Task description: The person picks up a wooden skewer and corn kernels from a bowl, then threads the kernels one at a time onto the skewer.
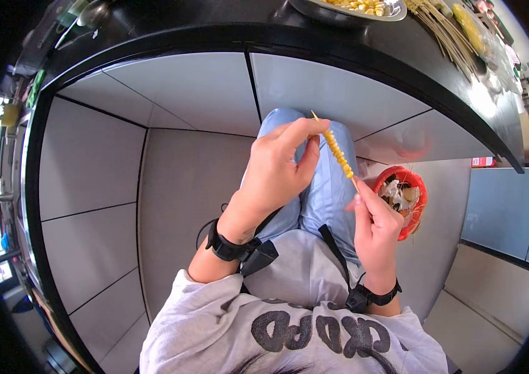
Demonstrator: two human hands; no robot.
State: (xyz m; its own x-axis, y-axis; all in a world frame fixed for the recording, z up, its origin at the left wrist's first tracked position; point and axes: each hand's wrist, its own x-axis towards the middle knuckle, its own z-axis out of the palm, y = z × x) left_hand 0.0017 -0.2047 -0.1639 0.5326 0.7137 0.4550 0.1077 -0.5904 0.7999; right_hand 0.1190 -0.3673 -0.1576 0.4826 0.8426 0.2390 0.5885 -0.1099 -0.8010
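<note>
A thin wooden skewer threaded with a row of yellow corn kernels (339, 154) slants above my lap, its bare pointed tip up and to the left. My right hand (378, 218) pinches the bare lower end of the stick between thumb and fingers. At the upper end, my left hand (283, 162) has its thumb and index finger closed together, the fingertips touching the top of the kernel row just below the tip. Whether a loose kernel is between those fingertips is hidden. Both wrists wear black bands.
On the black counter (214, 37) ahead stands a metal tray (395, 11) of loose corn kernels. To its right lie a bundle of bare skewers (442, 31) and a plastic bag (495, 50). A red bin (423, 202) with scraps stands on the floor beside my right knee.
</note>
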